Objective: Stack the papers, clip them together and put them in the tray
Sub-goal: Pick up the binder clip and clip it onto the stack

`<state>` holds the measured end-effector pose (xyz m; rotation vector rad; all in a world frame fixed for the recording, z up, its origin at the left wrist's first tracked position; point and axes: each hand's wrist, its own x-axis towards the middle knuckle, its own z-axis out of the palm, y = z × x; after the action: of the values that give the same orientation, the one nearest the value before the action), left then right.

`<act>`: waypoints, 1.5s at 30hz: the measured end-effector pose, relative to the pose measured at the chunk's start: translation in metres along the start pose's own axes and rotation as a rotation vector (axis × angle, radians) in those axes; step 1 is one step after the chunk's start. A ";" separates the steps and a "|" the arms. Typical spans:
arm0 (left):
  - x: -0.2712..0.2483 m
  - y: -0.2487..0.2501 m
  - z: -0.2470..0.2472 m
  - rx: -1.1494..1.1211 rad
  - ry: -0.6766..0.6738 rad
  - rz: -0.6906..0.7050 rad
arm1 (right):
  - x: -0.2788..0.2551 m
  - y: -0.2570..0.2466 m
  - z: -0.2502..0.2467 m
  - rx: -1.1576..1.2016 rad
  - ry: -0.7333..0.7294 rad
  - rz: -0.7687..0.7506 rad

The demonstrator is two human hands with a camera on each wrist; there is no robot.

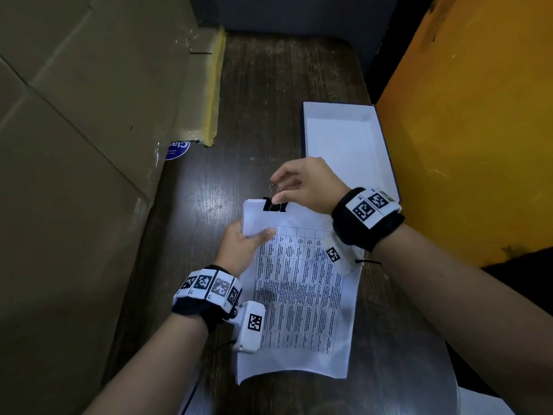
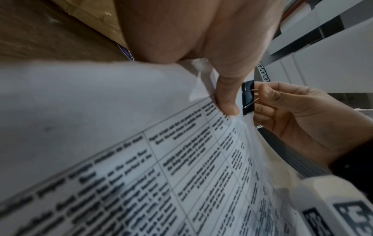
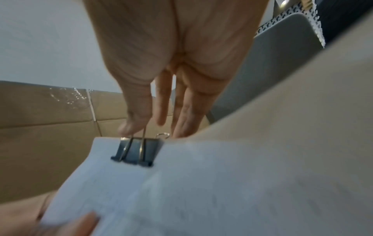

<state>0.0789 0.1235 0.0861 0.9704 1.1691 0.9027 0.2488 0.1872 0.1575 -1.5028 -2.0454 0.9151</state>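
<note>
A stack of white papers [image 1: 302, 298] printed with a table lies on the dark wooden table. A black binder clip [image 1: 274, 204] sits on the stack's far edge. My right hand [image 1: 302, 187] pinches the clip's wire handles, thumb on the near handle [image 3: 129, 126]. The clip [image 3: 135, 151] bites the paper edge in the right wrist view. My left hand [image 1: 245, 241] holds the stack's far left corner, thumb [image 2: 227, 99] pressed on top next to the clip [image 2: 248, 97]. The white tray [image 1: 344, 142] stands open and empty just beyond the right hand.
Large cardboard boxes [image 1: 83, 145] wall the left side of the table. An orange panel [image 1: 472, 130] rises on the right behind the tray. Bare wood [image 1: 263, 100] stretches beyond the papers toward the back.
</note>
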 end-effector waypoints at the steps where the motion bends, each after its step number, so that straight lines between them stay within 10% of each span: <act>1: -0.001 0.000 -0.001 -0.007 -0.002 -0.008 | -0.003 0.002 0.003 -0.019 0.062 -0.036; 18: 0.002 -0.004 0.002 -0.084 0.021 -0.113 | -0.043 0.015 0.053 -0.451 0.387 -0.393; 27: -0.007 0.009 0.001 0.007 -0.005 0.009 | -0.053 0.012 0.034 -0.231 0.403 -0.332; 45: -0.017 0.031 -0.013 0.185 -0.192 0.193 | -0.008 -0.005 -0.007 -0.043 -0.225 -0.122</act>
<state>0.0612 0.1195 0.1189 1.3088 1.0194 0.8419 0.2527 0.1805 0.1666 -1.3300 -2.3014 1.0372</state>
